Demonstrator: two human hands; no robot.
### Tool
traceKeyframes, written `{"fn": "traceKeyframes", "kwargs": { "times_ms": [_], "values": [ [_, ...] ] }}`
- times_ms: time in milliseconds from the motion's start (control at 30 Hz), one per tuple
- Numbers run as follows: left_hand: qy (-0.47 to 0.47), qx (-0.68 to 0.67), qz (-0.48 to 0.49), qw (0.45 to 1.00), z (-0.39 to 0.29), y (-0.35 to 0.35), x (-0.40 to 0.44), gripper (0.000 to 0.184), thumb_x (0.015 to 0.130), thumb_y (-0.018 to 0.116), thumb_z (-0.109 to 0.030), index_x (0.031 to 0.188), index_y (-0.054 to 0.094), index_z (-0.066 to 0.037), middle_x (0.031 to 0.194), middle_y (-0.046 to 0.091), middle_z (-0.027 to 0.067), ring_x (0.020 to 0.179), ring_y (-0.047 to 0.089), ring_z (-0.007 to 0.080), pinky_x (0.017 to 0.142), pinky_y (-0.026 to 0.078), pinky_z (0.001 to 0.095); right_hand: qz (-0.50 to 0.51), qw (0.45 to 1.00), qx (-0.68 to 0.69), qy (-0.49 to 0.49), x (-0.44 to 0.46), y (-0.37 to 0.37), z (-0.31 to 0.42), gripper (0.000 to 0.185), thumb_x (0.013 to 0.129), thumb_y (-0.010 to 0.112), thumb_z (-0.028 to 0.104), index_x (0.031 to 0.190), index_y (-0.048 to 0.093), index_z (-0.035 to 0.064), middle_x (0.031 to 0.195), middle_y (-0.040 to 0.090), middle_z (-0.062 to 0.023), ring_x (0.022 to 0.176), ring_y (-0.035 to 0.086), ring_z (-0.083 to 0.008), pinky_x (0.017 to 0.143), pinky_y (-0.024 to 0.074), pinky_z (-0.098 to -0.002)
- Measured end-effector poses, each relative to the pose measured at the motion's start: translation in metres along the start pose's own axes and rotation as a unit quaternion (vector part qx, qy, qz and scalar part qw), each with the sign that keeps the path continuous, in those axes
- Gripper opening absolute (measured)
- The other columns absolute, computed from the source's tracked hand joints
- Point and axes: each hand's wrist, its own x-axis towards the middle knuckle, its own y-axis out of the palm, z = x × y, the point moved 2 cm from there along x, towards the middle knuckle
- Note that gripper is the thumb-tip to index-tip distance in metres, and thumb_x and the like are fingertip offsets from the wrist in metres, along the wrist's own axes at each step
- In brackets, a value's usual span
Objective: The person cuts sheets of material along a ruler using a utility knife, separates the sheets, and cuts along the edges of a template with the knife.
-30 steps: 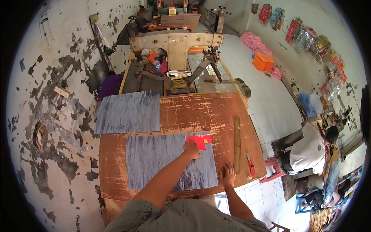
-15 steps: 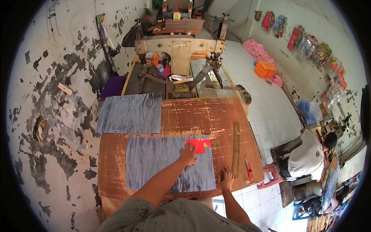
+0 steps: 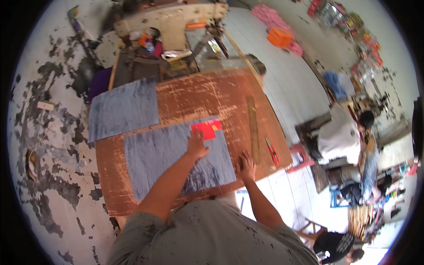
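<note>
My left hand [image 3: 197, 145] lies with fingers spread at the lower left part of a red card [image 3: 207, 130], touching it. Beneath the card is a grey streaked sheet [image 3: 172, 159] on the worn brown board [image 3: 194, 95]. My right hand [image 3: 246, 167] rests open near the front right edge of the board, close to the lower end of a long wooden ruler-like strip [image 3: 253, 128]. Right of that strip lies a red utility knife [image 3: 272, 152]. A second grey streaked sheet [image 3: 126, 108] lies farther back on the left.
Behind the board stands a large machine frame [image 3: 172, 26] with cluttered items around it. A peeling wall [image 3: 57, 145] borders the left side. On the right are a red stool [image 3: 300, 158], a seated person in a white shirt [image 3: 339, 134] and a person in black [image 3: 335, 246].
My view has tilted down and turned, so the board appears higher and farther left. More of the right side shows. Both hands keep about the same places on the board.
</note>
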Motion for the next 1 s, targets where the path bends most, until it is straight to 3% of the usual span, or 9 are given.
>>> {"fn": "traceKeyframes", "kwargs": {
  "times_ms": [233,433,500,633,667,733,833,1000],
  "values": [
    [0.019,0.037,0.058,0.997,0.007,-0.007,0.003,0.113,0.090,0.072,-0.069,0.173,0.023,-0.010,0.177,0.018,0.0262,0.160,0.023,0.0524,0.118,0.041,0.0647,0.021,0.999,0.021,0.014,0.002,-0.004,0.000,0.055,0.094,0.074,0.027,0.145,0.060,0.0135,0.166,0.047,-0.0070,0.160,0.033,-0.0298,0.130,0.0272,-0.0516],
    [0.020,0.031,0.040,0.999,0.006,-0.008,0.003,0.114,0.089,0.074,-0.068,0.173,0.022,-0.010,0.177,0.018,0.0260,0.160,0.022,0.0527,0.117,0.042,0.0642,-0.040,0.983,0.180,-0.018,0.003,-0.010,-0.020,0.051,0.090,0.079,0.014,0.139,0.065,0.0075,0.151,0.061,-0.0148,0.150,0.049,-0.0363,0.125,0.0368,-0.0528],
    [0.021,0.030,0.039,0.999,0.007,-0.008,0.004,0.114,0.089,0.074,-0.067,0.173,0.022,-0.009,0.177,0.018,0.0260,0.160,0.022,0.0529,0.117,0.042,0.0642,-0.094,0.977,0.185,0.056,0.002,-0.017,-0.044,0.051,0.089,0.079,0.010,0.138,0.066,0.0046,0.147,0.063,-0.0211,0.145,0.053,-0.0403,0.121,0.0405,-0.0526],
    [0.021,0.028,0.033,0.999,0.009,-0.004,0.003,0.113,0.090,0.073,-0.068,0.172,0.023,-0.008,0.176,0.017,0.0285,0.159,0.024,0.0534,0.116,0.044,0.0631,-0.242,0.963,-0.063,0.100,0.011,-0.052,-0.079,0.060,0.094,0.075,0.016,0.149,0.056,0.0019,0.154,0.056,-0.0235,0.145,0.051,-0.0462,0.120,0.0390,-0.0564],
    [0.029,0.028,0.034,0.999,0.008,-0.006,0.004,0.113,0.090,0.073,-0.068,0.172,0.023,-0.008,0.176,0.017,0.0290,0.159,0.024,0.0537,0.116,0.044,0.0632,-0.239,0.964,-0.057,0.100,0.009,-0.051,-0.091,0.060,0.094,0.075,0.016,0.149,0.056,0.0019,0.154,0.056,-0.0235,0.145,0.051,-0.0462,0.120,0.0390,-0.0564],
    [0.031,0.034,0.036,0.998,0.010,-0.006,0.003,0.113,0.090,0.073,-0.068,0.171,0.023,-0.008,0.175,0.017,0.0295,0.159,0.024,0.0540,0.115,0.044,0.0632,-0.207,0.949,-0.102,0.217,0.008,-0.046,-0.113,0.069,0.099,0.069,0.026,0.160,0.045,0.0038,0.161,0.048,-0.0241,0.151,0.042,-0.0452,0.125,0.0312,-0.0584],
    [0.034,0.039,0.032,0.998,0.009,-0.006,0.002,0.112,0.090,0.072,-0.068,0.171,0.024,-0.007,0.175,0.018,0.0301,0.158,0.025,0.0541,0.114,0.045,0.0631,-0.159,0.957,-0.090,0.224,0.003,-0.043,-0.116,0.077,0.101,0.066,0.031,0.167,0.034,0.0064,0.167,0.041,-0.0203,0.156,0.034,-0.0417,0.127,0.0265,-0.0589],
    [0.043,0.038,0.020,0.998,0.011,-0.005,0.001,0.111,0.092,0.071,-0.069,0.172,0.024,-0.008,0.175,0.018,0.0297,0.158,0.025,0.0531,0.114,0.045,0.0624,-0.176,0.949,-0.107,0.241,0.005,-0.040,-0.103,0.074,0.102,0.063,0.029,0.167,0.035,0.0084,0.166,0.043,-0.0193,0.155,0.035,-0.0410,0.128,0.0272,-0.0565]
  ]
}}
